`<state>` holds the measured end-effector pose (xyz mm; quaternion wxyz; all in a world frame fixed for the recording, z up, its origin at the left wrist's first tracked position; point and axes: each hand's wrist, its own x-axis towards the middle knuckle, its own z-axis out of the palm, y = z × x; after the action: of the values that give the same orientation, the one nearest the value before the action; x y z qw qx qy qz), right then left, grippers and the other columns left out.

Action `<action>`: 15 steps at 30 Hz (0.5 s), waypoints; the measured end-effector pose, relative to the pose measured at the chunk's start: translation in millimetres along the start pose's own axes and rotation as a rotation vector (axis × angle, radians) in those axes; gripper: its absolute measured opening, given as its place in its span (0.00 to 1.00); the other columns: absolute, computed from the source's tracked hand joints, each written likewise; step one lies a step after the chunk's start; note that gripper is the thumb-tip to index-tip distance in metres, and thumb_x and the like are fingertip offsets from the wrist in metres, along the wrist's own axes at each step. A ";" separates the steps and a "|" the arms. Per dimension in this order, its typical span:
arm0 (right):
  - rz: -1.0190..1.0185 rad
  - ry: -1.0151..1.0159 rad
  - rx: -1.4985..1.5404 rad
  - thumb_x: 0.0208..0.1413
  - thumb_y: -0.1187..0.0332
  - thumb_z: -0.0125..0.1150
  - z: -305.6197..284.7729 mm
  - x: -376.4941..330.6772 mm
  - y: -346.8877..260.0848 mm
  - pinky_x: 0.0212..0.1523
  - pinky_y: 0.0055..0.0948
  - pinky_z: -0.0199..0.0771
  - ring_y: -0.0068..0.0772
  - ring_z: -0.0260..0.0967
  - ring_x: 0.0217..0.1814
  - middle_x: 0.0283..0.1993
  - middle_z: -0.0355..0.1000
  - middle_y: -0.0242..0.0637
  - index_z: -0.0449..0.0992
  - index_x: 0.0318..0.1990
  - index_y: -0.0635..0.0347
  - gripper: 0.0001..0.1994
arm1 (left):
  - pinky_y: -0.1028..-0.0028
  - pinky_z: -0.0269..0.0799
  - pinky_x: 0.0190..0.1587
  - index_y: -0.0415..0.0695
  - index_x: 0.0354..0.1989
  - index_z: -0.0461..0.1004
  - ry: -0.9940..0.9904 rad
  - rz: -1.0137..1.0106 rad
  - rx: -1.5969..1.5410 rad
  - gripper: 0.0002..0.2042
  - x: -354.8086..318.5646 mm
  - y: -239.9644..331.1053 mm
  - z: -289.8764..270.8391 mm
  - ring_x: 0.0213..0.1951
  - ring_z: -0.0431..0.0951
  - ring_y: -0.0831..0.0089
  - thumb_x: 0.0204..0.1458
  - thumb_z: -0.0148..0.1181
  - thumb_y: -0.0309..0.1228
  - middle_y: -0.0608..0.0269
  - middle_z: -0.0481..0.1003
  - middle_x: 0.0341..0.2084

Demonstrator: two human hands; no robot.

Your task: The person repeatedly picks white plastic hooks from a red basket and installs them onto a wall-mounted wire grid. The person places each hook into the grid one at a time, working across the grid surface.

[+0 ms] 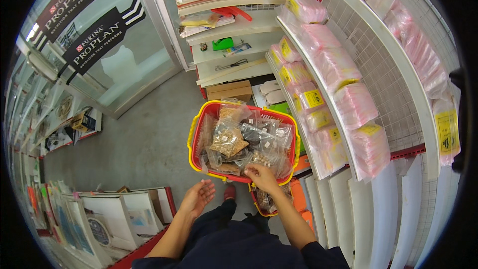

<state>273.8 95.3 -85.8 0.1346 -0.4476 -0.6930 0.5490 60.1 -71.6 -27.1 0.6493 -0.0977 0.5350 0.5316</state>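
Risk noted at frame centre: red basket point(195, 128) heaped above its rim with clear bags point(230, 137), right hand point(261, 176) pinching one bag at near edge, left hand point(198, 197) spread, empty, clear of basket; likely spill from shifting pile.

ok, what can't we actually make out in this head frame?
- Right hand: fingertips lie among the bags in the red basket; whether they grip one is hidden.
- Bag contents: too small and glossy to identify.
- Second basket below: mostly hidden by the right forearm.
- Basket support: hidden underneath.
- Left hand: open, empty.
- Left shelves: bent by the fisheye rim.
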 end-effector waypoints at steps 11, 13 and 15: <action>0.151 0.257 0.158 0.57 0.63 0.62 39.3 109.1 23.2 0.34 0.24 0.71 0.26 0.71 0.36 0.38 0.76 0.36 0.73 0.52 0.67 0.19 | 0.68 0.69 0.51 0.42 0.52 0.69 -0.036 -0.013 -0.016 0.17 5.0 6.4 0.3 0.47 0.73 0.69 0.61 0.50 0.41 0.59 0.73 0.45; 0.227 0.323 0.284 0.56 0.64 0.62 38.6 131.4 15.4 0.31 0.22 0.69 0.24 0.69 0.35 0.36 0.74 0.34 0.73 0.50 0.67 0.18 | 0.68 0.69 0.51 0.42 0.51 0.69 -0.039 -0.004 -0.021 0.17 0.9 4.2 -1.6 0.47 0.73 0.69 0.62 0.50 0.40 0.59 0.73 0.45; 0.372 0.334 0.399 0.56 0.65 0.63 35.4 148.2 1.4 0.30 0.22 0.68 0.23 0.67 0.34 0.35 0.73 0.33 0.73 0.47 0.66 0.16 | 0.68 0.69 0.51 0.42 0.51 0.69 -0.022 -0.001 -0.015 0.16 -2.6 2.7 -3.1 0.47 0.73 0.69 0.62 0.50 0.40 0.59 0.73 0.45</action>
<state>167.0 186.5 -145.1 0.2287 -0.6156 -0.4462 0.6080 56.6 -74.2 -25.1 0.6546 -0.0970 0.5238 0.5363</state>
